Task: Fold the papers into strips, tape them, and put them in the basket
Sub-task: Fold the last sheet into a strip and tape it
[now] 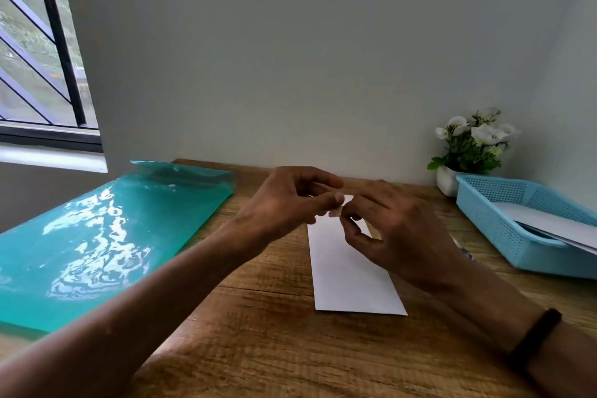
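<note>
At the centre of the wooden desk (265,326) lies a folded white paper strip (349,275), its long side running from about 6 o'clock toward 12 o'clock, flat on the wood. Over its far end both hands meet: the left hand (287,200) comes in from 8 o'clock with thumb and forefinger curled together, and the right hand (394,229) comes in from 4 o'clock, its fingertips curled likewise, a dark band (536,338) on its wrist. Between the two pinches sits a small pale piece (337,208), apparently tape, though it is too small to tell for certain. Off at 3 o'clock a light blue basket (491,223) stands with white paper (549,223) lying in it, and just behind it, a white pot of white flowers (471,142). Toward 9 o'clock a shiny teal plastic folder (97,242) rests on the desk.
</note>
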